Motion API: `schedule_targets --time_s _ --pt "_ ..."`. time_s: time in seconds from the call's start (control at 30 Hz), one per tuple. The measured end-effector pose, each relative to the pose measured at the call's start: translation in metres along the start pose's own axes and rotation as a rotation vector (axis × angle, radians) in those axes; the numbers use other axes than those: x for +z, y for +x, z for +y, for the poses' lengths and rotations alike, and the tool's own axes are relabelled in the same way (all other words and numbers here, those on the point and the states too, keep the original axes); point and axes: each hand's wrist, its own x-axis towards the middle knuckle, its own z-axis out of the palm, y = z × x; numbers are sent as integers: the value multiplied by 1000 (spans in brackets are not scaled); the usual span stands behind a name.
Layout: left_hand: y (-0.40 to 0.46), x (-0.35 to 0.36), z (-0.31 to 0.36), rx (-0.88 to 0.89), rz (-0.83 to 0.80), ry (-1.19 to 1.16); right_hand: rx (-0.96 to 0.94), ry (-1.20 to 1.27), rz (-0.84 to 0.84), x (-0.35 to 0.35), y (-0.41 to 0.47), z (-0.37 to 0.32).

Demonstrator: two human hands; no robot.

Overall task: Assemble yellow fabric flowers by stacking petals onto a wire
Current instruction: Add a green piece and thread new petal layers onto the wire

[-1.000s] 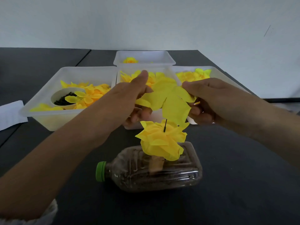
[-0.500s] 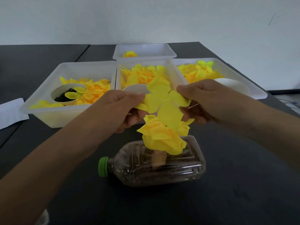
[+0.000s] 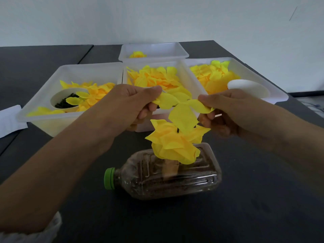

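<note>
A flat yellow fabric petal piece [image 3: 183, 113] with several lobes hangs stretched between my hands. My left hand [image 3: 129, 104] pinches its left lobe and my right hand [image 3: 226, 111] pinches its right lobe. Just below it sits a stack of yellow petals [image 3: 172, 143] on a thin dark wire [image 3: 178, 130], whose tip shows under the held piece. The wire rises from a clear plastic bottle [image 3: 168, 179] lying on its side with a green cap [image 3: 109, 178]. The held piece's lower lobe overlaps the stack.
Three white trays of loose yellow petals stand behind: left [image 3: 52, 120], middle [image 3: 192, 79], right [image 3: 273, 92]. A smaller tray [image 3: 157, 50] is farther back. A bowl of dark bits [image 3: 66, 100] sits in the left tray. White paper [image 3: 8, 118] lies at far left.
Both hands have lowered the petal piece toward the wire tip and spread a little farther apart. The camera view has tilted down, so the trays show more fully.
</note>
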Motion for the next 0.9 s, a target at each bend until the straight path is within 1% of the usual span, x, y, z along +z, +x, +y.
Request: schedule_targets --time_s 0.2,0.3,0.4,0.53,0.9 --pt "-1 4 -1 -13 -48 -11 8 -9 -20 -5 -3 3" --pt "-5 5 -1 -8 -80 -52 9 -42 -16 -5 -5 4" --pt "-9 5 -1 -11 -145 -85 -18 -71 -14 -4 -9 3" --pt "-12 2 -6 -62 -204 -118 -71 -127 11 -1 -11 0" --pt "-11 -4 -20 -116 -220 -122 -76 -217 45 8 -10 3"
